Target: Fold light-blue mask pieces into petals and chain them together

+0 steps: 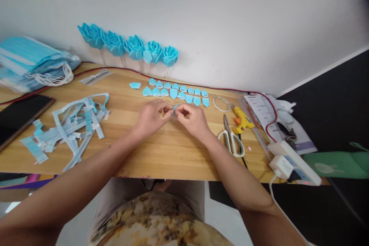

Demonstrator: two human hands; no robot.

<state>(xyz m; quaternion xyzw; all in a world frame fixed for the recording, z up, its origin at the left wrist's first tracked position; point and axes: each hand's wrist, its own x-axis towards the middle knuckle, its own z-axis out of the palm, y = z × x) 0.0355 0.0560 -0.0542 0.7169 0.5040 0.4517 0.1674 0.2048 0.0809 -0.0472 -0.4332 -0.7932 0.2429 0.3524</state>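
Note:
My left hand [154,116] and my right hand [192,118] meet over the middle of the wooden table. Between their fingertips they pinch a small blue fabric piece [175,108], its lower part mostly hidden by the fingers. Just beyond my hands lie two rows of folded blue petals [173,93], with a single blue petal [135,85] apart at the left. Against the wall lean several blue flowers [135,48] on thin sticks.
Left of my hands is a heap of cut strips [77,128], near a phone [21,117] and bagged face masks [31,59]. To the right lie scissors [230,138], a yellow glue gun [242,120], a wire coil [221,103] and a power strip [294,163].

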